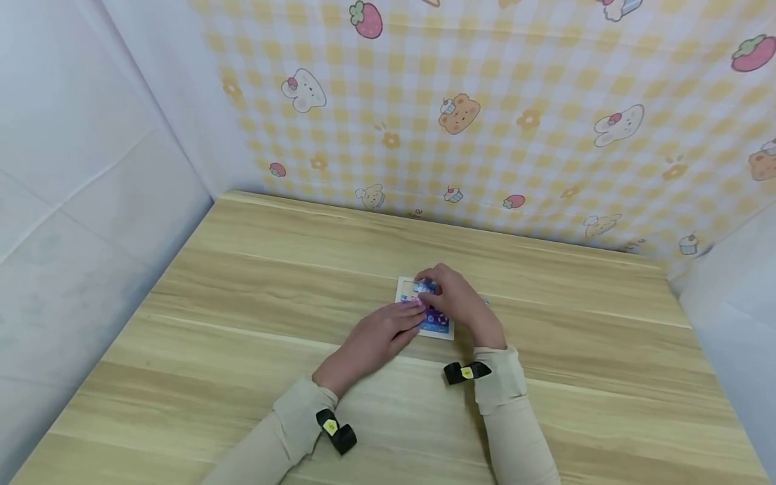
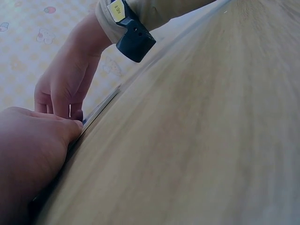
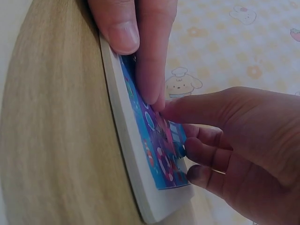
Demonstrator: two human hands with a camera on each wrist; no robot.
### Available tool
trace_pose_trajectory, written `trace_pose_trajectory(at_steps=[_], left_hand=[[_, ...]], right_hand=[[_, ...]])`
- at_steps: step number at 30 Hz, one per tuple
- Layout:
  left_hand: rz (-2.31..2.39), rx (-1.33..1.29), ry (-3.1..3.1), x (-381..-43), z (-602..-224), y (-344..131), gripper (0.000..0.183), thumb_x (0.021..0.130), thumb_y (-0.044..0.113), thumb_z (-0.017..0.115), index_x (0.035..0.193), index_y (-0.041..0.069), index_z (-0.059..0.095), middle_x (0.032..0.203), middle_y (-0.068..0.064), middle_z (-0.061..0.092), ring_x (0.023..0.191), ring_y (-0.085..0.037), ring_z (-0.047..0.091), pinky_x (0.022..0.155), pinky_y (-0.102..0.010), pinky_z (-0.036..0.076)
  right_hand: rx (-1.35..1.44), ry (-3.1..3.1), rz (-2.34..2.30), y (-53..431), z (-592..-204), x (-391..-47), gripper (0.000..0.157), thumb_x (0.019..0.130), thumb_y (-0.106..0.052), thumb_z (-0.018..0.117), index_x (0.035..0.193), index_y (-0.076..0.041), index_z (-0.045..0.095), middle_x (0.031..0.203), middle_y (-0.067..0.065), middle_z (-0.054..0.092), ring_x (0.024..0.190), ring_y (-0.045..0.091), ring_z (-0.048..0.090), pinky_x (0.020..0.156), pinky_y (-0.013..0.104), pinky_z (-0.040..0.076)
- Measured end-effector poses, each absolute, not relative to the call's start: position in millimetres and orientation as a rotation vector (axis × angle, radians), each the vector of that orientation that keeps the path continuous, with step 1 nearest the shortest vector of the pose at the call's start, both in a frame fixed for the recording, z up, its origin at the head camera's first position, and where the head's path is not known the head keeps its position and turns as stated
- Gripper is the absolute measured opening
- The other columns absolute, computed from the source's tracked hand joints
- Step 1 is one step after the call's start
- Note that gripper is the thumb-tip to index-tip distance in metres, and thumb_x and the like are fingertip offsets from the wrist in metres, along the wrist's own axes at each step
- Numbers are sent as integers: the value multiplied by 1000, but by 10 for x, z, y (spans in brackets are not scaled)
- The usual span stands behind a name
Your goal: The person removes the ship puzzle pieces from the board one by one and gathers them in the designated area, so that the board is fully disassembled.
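Observation:
A small jigsaw puzzle [image 1: 435, 326] with a white frame and a blue and purple picture lies flat near the middle of the table. Part of its upper left shows bare pale backing. My left hand [image 1: 378, 338] rests on the puzzle's left side, its fingers fairly straight and pressing on the picture. Over the upper part, my right hand [image 1: 459, 300] has curled fingers and holds a blue puzzle piece [image 1: 424, 286] between thumb and fingers. In the right wrist view, the right thumb [image 3: 197, 110] meets the left fingertips above the picture [image 3: 159, 147]. Fingers hide much of the puzzle.
The wood-grain table [image 1: 242, 296] extends around the puzzle. A small blue bit [image 1: 486, 301] shows just beyond my right wrist, mostly hidden. Behind the table hangs a yellow checked cloth [image 1: 412, 108], with a pale wall covering [image 1: 91, 175] at the left.

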State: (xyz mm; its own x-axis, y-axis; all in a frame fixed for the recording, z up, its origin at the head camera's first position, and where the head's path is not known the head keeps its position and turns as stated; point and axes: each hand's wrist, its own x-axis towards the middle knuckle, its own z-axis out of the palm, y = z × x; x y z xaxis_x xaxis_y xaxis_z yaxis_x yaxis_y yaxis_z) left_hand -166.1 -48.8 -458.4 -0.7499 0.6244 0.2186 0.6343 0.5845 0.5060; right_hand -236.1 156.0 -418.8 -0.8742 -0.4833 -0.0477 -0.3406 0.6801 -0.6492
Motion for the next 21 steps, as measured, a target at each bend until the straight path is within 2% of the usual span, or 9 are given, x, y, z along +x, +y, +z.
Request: trace_pose_trajectory(at_steps=[5,15,21], left_hand=[[-889,-1101,-2799,-1669,-4596,-490,40,109,25,56,146,10,57,154,-2,51,147,-19,43,123,-37,33],[-896,-1105,-2786,-1676,-4620,-486,41,109,24,56,147,11,56,155,-1,50,148,-18,42,123,-36,32],[-912,-1109,-2790,-1675,-4606,-479,41,109,24,56,147,10,57,154,-3,51,148,-20,42,123,-38,32]], right_hand=[[-595,2676,-986,1560,-4191,-2373,28,98,-10,72,124,1,72,105,11,62,82,21,53,71,32,48],[-653,2709,-1033,1619,-4238,-2395,23,97,-10,73,119,-5,76,97,9,64,78,20,52,67,30,46],[-589,2679,-1082,1646,-4240,-2390,21,100,-14,70,119,-9,78,96,6,64,78,20,51,66,30,45]])
